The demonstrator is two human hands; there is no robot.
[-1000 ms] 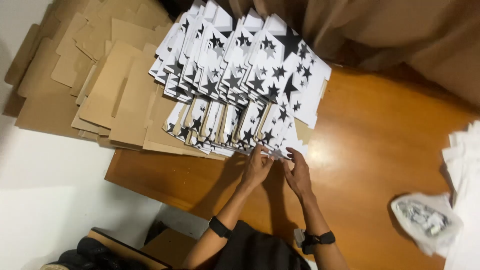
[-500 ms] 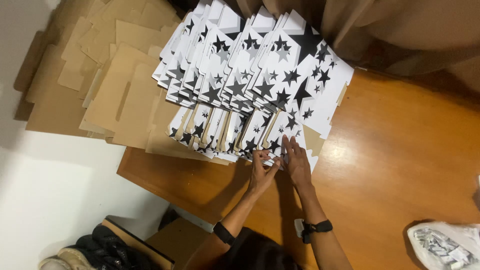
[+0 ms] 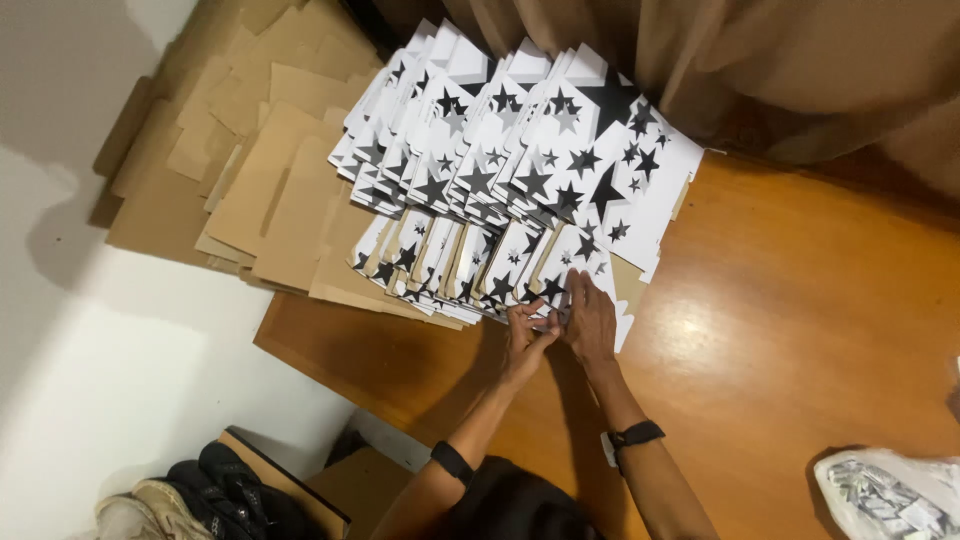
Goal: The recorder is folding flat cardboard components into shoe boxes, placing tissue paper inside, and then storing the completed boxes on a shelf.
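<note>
1. Both hands are down at the near edge of a big fanned-out stack of flat white card sheets printed with black stars [image 3: 520, 170], which sits on the orange-brown wooden bench [image 3: 800, 330].
2. Left hand [image 3: 524, 340] has its fingers curled, tips pinching at the bottom edge of the nearest star sheet. Looks like a narrow grip on that edge, though I can't quite tell how much it really holds.
3. Right hand [image 3: 592, 318] lies flat and spread, palm down on the same sheet, right beside the left hand, fingers touching it.
4. The sheets run in overlapping rows away from the hands, the far rows sitting higher than the near row.
5. Off to the left of the hands, tucked under the star sheets, there's a pile of plain brown cardboard pieces [image 3: 260, 190].
6. A black wristband [image 3: 452, 462] is on the left wrist and a black watch [image 3: 637, 434] on the right.
7. Well to the right of the right hand, a crumpled clear plastic bag [image 3: 885, 495] lies on the bench.
8. Down left of the left arm, dark shoes [image 3: 215, 495] sit on the floor.
</note>
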